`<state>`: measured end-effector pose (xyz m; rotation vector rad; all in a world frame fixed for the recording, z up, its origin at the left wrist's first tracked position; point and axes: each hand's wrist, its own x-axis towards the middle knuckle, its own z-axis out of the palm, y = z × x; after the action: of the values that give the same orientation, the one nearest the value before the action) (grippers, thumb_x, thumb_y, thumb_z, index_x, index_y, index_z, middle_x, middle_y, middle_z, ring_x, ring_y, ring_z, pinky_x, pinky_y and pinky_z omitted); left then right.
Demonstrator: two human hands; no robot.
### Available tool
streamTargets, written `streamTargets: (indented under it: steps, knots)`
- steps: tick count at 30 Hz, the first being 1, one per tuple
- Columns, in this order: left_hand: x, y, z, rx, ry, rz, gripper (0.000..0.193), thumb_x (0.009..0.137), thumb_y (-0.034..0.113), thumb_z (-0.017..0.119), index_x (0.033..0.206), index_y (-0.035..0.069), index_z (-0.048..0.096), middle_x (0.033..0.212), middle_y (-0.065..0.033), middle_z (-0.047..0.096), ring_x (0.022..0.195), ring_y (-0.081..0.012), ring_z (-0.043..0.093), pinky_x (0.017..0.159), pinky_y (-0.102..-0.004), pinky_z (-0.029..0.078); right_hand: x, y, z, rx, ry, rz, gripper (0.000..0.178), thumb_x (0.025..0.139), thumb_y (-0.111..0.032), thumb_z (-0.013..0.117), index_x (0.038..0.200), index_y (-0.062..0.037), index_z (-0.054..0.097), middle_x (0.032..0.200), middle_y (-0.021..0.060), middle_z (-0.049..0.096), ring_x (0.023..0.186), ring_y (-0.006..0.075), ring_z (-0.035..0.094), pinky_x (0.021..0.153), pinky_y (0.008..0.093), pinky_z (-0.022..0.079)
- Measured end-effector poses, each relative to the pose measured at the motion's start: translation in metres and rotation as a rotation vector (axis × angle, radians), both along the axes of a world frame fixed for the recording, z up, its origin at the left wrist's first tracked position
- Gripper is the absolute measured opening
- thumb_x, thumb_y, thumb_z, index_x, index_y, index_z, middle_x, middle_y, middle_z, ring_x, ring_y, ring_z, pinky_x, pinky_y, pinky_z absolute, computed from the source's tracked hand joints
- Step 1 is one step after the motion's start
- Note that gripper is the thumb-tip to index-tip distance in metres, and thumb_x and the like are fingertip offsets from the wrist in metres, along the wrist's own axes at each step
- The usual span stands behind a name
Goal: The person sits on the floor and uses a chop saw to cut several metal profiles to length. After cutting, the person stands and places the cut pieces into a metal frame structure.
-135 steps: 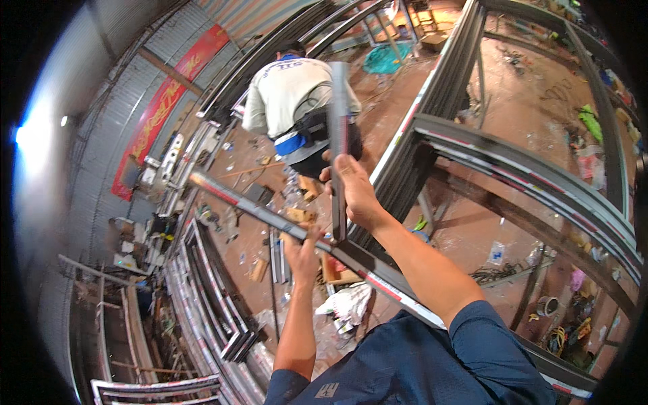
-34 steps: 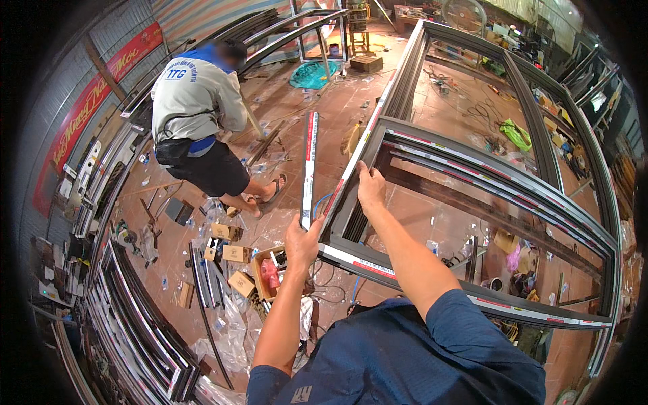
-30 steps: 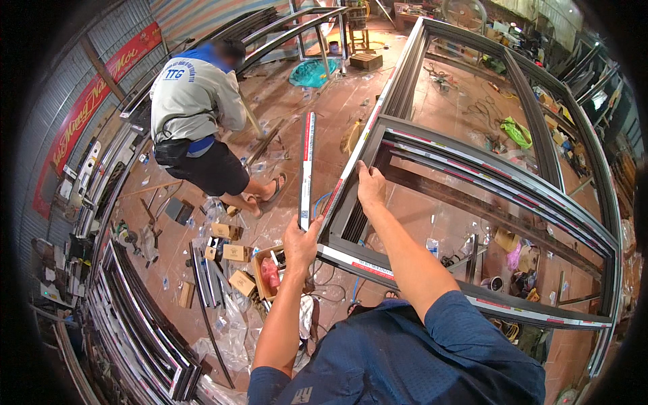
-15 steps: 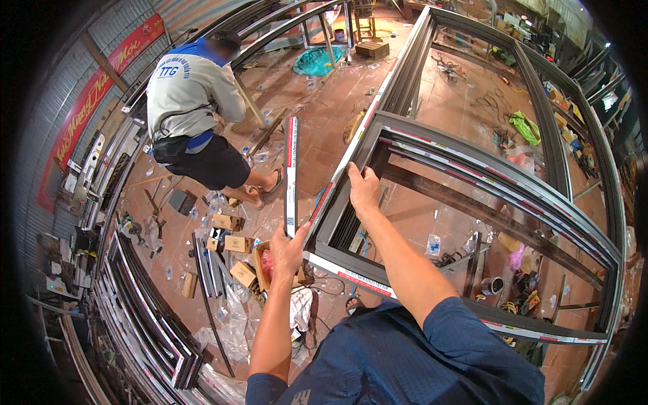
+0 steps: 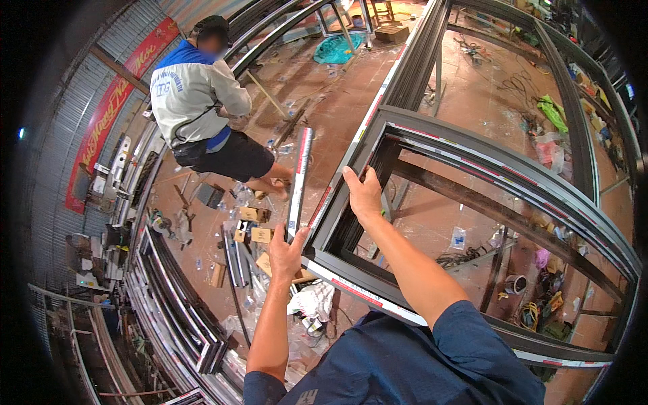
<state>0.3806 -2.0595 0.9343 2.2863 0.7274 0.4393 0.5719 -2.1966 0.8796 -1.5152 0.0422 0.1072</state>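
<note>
My left hand [image 5: 285, 252] is wrapped around the lower end of a short metal profile bar [image 5: 300, 177] with white and red film on its face. The bar stands up from my grip, leaning slightly right, just left of a dark grey window frame [image 5: 412, 123]. My right hand [image 5: 362, 191] grips that frame's left side near its far corner, with the thumb and part of the fingers in sight. Strips of printed film run along the frame's outer edges. The frame lies over a stack of larger dark frames [image 5: 426, 61].
A person [image 5: 202, 101] in a white and blue shirt stands at the far left. Small cardboard boxes [image 5: 262, 235] and a white cloth [image 5: 313, 298] lie on the littered tile floor. Stacked profiles [image 5: 177, 297] line the left, and cables [image 5: 466, 255] show through the frame opening.
The view has shifted, and the bar in my left hand now leans a little more to the right. Both hands keep their grips. The other person has turned slightly.
</note>
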Motion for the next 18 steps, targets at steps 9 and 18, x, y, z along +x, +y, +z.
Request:
streamTargets:
  steps: [9,18]
  knots:
    - [0.022,-0.014,0.073,0.103,0.210,-0.099,0.053,0.096,0.027,0.079,0.138,-0.002,0.064,0.109,-0.0263,0.077,0.102,-0.0409,0.075,0.090,-0.0469,0.057,-0.019,-0.020,-0.008,0.464,0.176,-0.009,0.040,0.100,-0.030,0.075,0.124,0.0011,0.068,0.101,0.0061,0.074,0.085,0.0155,0.068,0.078,0.0304,0.054]
    - [0.071,-0.054,0.059,0.506,0.073,-0.367,0.046,0.089,0.020,0.077,0.130,0.001,0.071,0.108,-0.0231,0.072,0.101,-0.0447,0.071,0.088,-0.0516,0.055,-0.013,-0.149,0.009,0.513,0.238,0.261,0.033,0.102,-0.029,0.074,0.120,-0.0037,0.065,0.086,-0.0012,0.061,0.071,0.0086,0.058,0.064,0.0274,0.049]
